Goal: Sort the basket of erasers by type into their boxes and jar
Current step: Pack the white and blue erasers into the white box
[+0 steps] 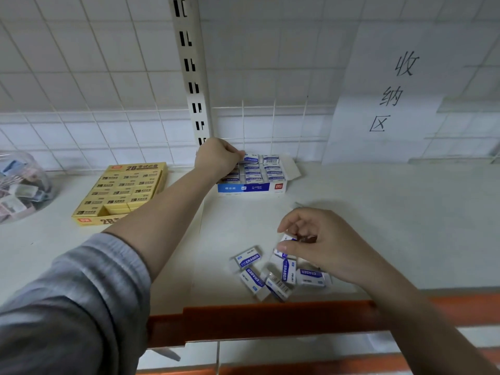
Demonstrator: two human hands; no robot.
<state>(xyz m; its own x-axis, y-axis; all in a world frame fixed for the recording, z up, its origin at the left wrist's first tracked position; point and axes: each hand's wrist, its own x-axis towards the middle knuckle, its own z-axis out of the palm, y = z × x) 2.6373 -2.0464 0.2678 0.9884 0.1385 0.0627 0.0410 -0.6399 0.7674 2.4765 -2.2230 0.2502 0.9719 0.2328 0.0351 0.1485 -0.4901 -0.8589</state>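
Jar (19,185) cut off at left edge; contents blurred. Left hand (216,158) hides blue box (251,187) corner.

Shelf (378,226) layout, clock positions taken from the shelf centre. Jar (21,185): 9 o'clock, far left edge, erasers inside. Yellow box (121,193): 10 o'clock, just right of the jar, rows of erasers inside. Blue box (253,182): 12 o'clock, against the back grid (81,77), right of the yellow box and apart from it. Left hand (216,158): on the blue box's rear left corner. Loose erasers (270,274): 6 o'clock, near the front rail (270,318). Right hand (319,244): directly above them. Paper sign (392,104): 2 o'clock, on the back wall.
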